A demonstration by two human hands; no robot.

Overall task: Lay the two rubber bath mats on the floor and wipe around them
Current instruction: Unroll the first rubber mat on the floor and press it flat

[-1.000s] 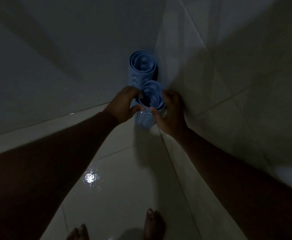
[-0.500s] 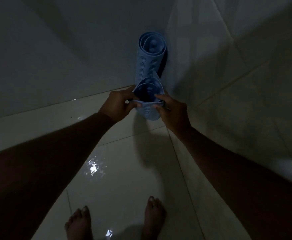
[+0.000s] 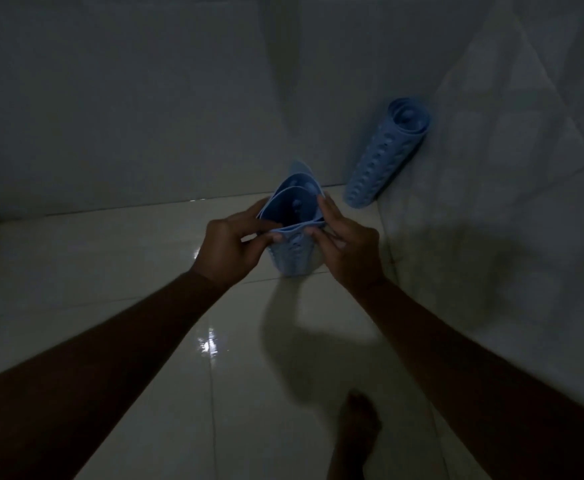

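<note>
At left of centre, the left hand pinches the near rim of the held mat; the right hand pinches the same rim opposite. Long axis upright between them, apparently off the floor. Pale blue, studded, loosely coiled. Rightward, the second mat leans rolled against the wall.

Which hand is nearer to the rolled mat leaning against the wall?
Right. The right hand, holding the other mat, is left of the leaning rolled mat; the left hand is farther left.
</note>
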